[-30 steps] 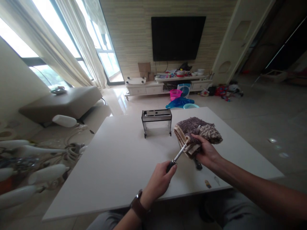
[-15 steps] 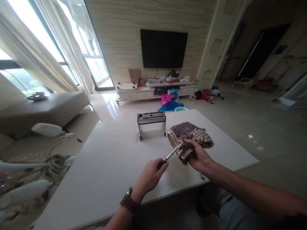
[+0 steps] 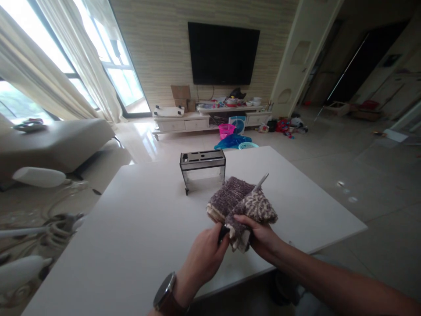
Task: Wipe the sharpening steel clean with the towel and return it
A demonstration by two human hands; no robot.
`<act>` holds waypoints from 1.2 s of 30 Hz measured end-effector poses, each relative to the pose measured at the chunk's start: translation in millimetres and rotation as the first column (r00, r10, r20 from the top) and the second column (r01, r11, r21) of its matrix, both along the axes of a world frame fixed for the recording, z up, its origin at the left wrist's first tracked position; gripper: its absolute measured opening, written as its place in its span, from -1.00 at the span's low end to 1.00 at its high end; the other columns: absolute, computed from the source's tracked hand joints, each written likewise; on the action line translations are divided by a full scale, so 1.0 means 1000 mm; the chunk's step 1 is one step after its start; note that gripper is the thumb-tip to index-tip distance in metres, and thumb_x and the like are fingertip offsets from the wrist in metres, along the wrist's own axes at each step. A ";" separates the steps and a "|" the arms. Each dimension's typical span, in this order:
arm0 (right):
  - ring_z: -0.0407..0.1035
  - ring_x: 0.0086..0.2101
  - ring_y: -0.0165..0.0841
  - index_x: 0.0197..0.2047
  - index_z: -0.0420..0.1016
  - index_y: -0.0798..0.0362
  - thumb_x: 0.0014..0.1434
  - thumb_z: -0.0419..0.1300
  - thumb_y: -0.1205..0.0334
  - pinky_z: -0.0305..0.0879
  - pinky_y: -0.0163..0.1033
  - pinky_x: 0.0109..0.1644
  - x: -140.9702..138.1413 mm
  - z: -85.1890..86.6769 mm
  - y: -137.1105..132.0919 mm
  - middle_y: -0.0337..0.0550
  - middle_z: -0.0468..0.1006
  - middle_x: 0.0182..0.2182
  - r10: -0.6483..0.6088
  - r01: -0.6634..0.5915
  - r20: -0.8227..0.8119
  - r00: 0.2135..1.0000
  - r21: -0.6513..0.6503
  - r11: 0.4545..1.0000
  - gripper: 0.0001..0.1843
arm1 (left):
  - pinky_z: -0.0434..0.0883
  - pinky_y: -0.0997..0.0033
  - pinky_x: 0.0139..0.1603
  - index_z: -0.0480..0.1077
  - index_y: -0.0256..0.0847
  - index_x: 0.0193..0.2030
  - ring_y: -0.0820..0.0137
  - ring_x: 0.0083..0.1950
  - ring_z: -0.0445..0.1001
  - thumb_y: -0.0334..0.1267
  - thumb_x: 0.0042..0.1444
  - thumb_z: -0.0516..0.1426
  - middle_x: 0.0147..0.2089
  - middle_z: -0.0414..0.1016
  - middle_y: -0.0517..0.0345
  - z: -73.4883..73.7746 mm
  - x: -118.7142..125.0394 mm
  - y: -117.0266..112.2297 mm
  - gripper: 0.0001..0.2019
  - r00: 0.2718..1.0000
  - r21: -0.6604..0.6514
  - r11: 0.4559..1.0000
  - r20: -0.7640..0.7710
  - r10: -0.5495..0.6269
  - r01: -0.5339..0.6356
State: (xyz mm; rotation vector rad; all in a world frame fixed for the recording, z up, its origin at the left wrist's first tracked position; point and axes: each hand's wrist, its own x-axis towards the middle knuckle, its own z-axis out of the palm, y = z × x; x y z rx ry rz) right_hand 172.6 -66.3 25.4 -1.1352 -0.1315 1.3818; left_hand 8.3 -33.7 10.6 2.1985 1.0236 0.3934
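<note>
My left hand (image 3: pixel 207 252) is closed round the black handle (image 3: pixel 223 232) of a knife. Most of its blade is hidden in a folded purple-brown and cream fluffy cloth (image 3: pixel 230 197). The grey blade tip (image 3: pixel 262 181) pokes out past the cloth's far side. My right hand (image 3: pixel 263 237) grips the cloth from the right, thumb on top, with a fold wrapped round the blade. Both hands are above the front part of the white table (image 3: pixel 138 224). Beyond the cloth stands a knife holder (image 3: pixel 202 163) with a slotted dark top and see-through lower part.
Past the table's far edge are a pale green basket (image 3: pixel 248 145), a blue plastic bag (image 3: pixel 232 141) and a pink basket (image 3: pixel 226 131). A low white cabinet (image 3: pixel 194 125) lines the wall under a television (image 3: pixel 223 55). White lamp parts (image 3: pixel 39 176) lie at the left.
The knife has slid through the cloth fold, so its tip now shows on the far side. My left hand has come close to my right hand. The cloth has moved left and nearer.
</note>
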 end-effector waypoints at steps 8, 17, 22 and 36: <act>0.56 -0.46 -0.34 -0.34 0.55 0.07 -0.01 0.39 0.38 0.52 -0.31 -0.38 0.049 0.015 0.015 -0.21 0.67 -0.44 -0.024 0.024 0.003 1.000 0.098 0.995 -0.86 | 0.08 0.34 -0.37 0.27 -0.12 -0.27 0.29 -0.36 0.44 -0.02 0.39 -0.11 -0.37 0.49 0.11 0.007 -0.003 0.009 -0.69 0.993 0.099 0.994 -0.113 -0.031 0.043; 0.52 -0.53 -0.38 -0.33 0.53 0.10 0.08 0.28 0.37 0.51 -0.30 -0.38 0.066 0.016 0.019 -0.21 0.65 -0.47 -0.081 0.085 -0.031 0.996 0.131 0.988 -0.96 | 0.09 0.35 -0.34 0.29 -0.13 -0.24 0.26 -0.34 0.45 -0.02 0.40 -0.11 -0.37 0.50 0.09 -0.003 -0.015 0.013 -0.69 0.981 0.163 0.984 -0.189 -0.042 0.073; 0.50 -0.56 -0.34 -0.36 0.54 0.15 0.08 0.27 0.36 0.49 -0.28 -0.46 0.052 0.009 0.017 -0.15 0.64 -0.51 -0.003 0.003 0.001 1.000 0.075 0.997 -0.97 | 0.09 0.34 -0.34 0.27 -0.13 -0.24 0.26 -0.34 0.43 -0.03 0.40 -0.12 -0.37 0.48 0.10 -0.007 -0.017 0.011 -0.69 0.985 0.143 0.986 -0.162 -0.060 0.083; 0.53 -0.49 -0.33 -0.34 0.59 0.11 -0.22 0.50 0.30 0.48 -0.28 -0.38 0.001 -0.009 -0.003 -0.11 0.70 -0.34 0.136 -0.139 0.050 0.989 0.049 0.989 -0.69 | 0.19 0.34 -0.27 0.27 -0.16 -0.25 0.25 -0.26 0.48 -0.12 0.39 -0.10 -0.28 0.53 0.02 -0.009 0.002 0.004 -0.75 0.999 0.079 0.996 -0.020 -0.050 0.052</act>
